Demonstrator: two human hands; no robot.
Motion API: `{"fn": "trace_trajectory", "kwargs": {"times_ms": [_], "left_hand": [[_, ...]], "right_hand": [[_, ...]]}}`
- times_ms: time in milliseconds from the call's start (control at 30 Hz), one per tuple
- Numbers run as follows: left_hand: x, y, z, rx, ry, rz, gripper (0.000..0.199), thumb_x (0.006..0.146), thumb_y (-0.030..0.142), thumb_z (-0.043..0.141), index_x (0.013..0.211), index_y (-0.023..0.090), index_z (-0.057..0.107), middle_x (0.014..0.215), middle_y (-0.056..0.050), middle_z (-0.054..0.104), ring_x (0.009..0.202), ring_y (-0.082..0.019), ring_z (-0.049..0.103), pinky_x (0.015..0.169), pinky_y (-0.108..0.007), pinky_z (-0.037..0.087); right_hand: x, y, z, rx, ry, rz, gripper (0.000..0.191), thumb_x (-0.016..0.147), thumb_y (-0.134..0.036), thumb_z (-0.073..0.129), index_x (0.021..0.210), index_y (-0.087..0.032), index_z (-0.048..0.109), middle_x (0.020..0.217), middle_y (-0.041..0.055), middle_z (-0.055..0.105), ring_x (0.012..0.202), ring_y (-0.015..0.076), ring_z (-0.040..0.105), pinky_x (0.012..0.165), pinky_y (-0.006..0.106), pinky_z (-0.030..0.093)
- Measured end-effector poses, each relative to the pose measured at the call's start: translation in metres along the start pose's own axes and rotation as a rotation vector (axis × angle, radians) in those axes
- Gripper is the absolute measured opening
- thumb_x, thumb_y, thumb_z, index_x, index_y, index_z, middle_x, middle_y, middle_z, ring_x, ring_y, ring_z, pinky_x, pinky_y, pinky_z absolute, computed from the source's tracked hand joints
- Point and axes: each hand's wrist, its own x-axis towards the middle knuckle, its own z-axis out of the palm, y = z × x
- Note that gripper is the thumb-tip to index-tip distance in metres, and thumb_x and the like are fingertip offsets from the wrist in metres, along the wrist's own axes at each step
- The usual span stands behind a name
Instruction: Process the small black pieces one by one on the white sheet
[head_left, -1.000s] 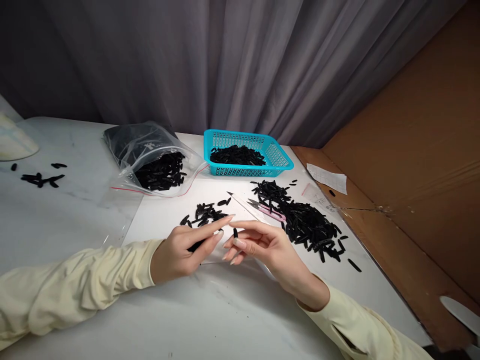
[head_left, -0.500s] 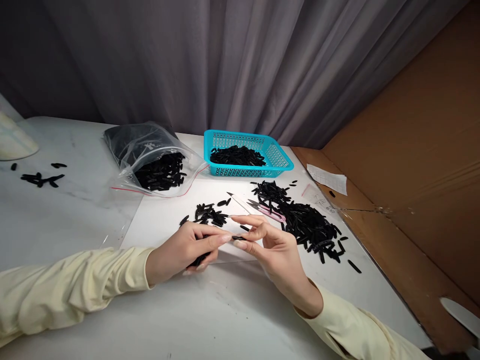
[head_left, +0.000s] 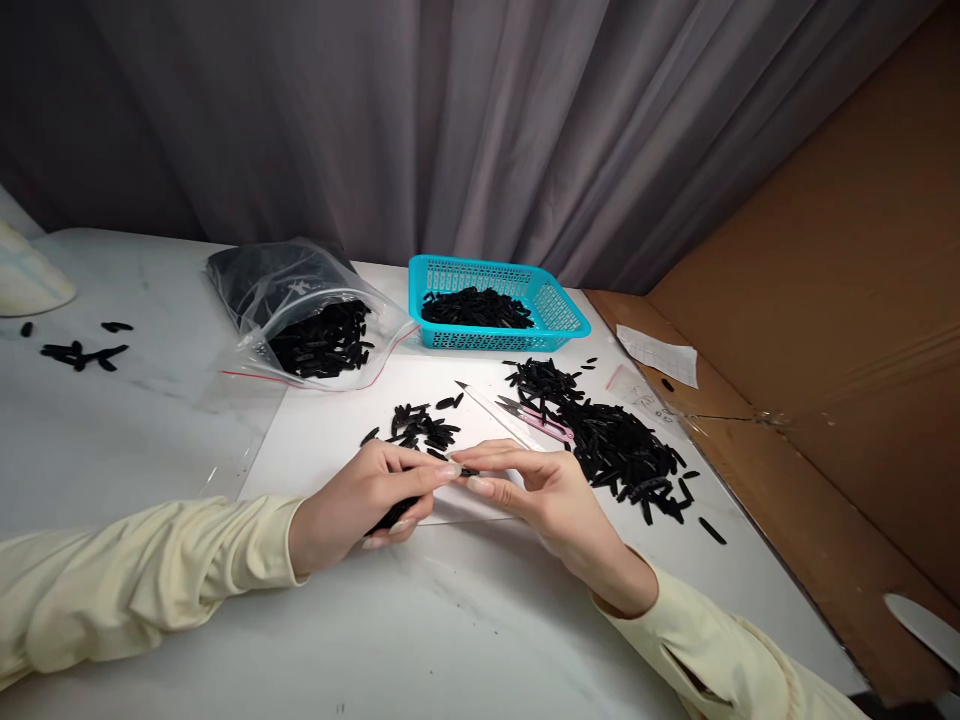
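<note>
My left hand (head_left: pixel 382 492) is closed, with several small black strips (head_left: pixel 391 514) tucked in its palm and curled fingers. Between its thumb and forefinger is one end of a slim black piece (head_left: pixel 469 472). My right hand (head_left: pixel 536 490) pinches the other end of that piece between thumb and fingers. Just beyond my hands lies a small heap of black pieces (head_left: pixel 420 427) on a white sheet (head_left: pixel 307 440). A white pointed tool (head_left: pixel 491 408) and pink-handled thread snips (head_left: pixel 544 422) lie past my right hand.
A large pile of black pieces (head_left: pixel 622 450) spreads to the right. At the back stand a blue basket (head_left: pixel 551 342) and an open zip bag (head_left: pixel 289 290), both holding black pieces. A few loose pieces (head_left: pixel 82 356) lie far left. A cardboard wall (head_left: pixel 840 260) borders the right side.
The fingers of my right hand have come down and closed nearer the held piece. Both hands stay together in nearly the same place; the view has shifted slightly.
</note>
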Motion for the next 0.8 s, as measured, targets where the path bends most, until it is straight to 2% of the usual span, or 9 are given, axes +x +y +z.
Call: {"fn": "trace_trajectory", "kwargs": {"times_ms": [300,567,700,800], "left_hand": [[-0.0031,0.004,0.005,0.069,0.09,0.008,0.048,0.073,0.039,0.066,0.04,0.015,0.04,0.036,0.007,0.034,0.029,-0.003,0.027,0.032,-0.019,0.016],[-0.0073,0.0035,0.0056,0.111,0.073,0.058,0.044,0.086,0.028,0.052,0.046,0.014,0.042,0.037,0.007,0.034,0.031,-0.003,0.028,0.034,-0.018,0.019],[-0.0074,0.0018,0.0038,0.12,0.06,0.108,0.045,0.087,0.028,0.05,0.046,0.014,0.041,0.038,0.007,0.034,0.032,-0.002,0.028,0.033,-0.017,0.019],[-0.0075,0.0004,0.0024,0.111,0.041,0.144,0.039,0.088,0.028,0.05,0.052,0.013,0.05,0.038,0.007,0.035,0.032,-0.002,0.027,0.033,-0.017,0.02]], "right_hand": [[-0.0003,-0.0022,0.0017,-0.206,-0.054,-0.066,0.018,0.084,-0.021,0.059,0.097,-0.027,0.072,0.101,0.005,0.07,0.1,0.0211,0.059,0.088,0.038,0.047],[-0.0011,-0.0011,0.0018,-0.24,-0.083,-0.104,0.021,0.087,-0.021,0.056,0.101,-0.028,0.07,0.102,0.0045,0.07,0.099,0.0209,0.059,0.088,0.039,0.048],[-0.0028,-0.0011,0.0028,-0.239,-0.038,-0.176,0.02,0.086,-0.02,0.058,0.1,-0.027,0.071,0.099,0.0045,0.071,0.095,0.0207,0.061,0.084,0.038,0.05],[-0.0046,-0.0016,0.0043,-0.236,0.021,-0.249,0.02,0.084,-0.017,0.06,0.098,-0.025,0.071,0.095,0.0053,0.072,0.092,0.0209,0.062,0.081,0.038,0.051]]}}
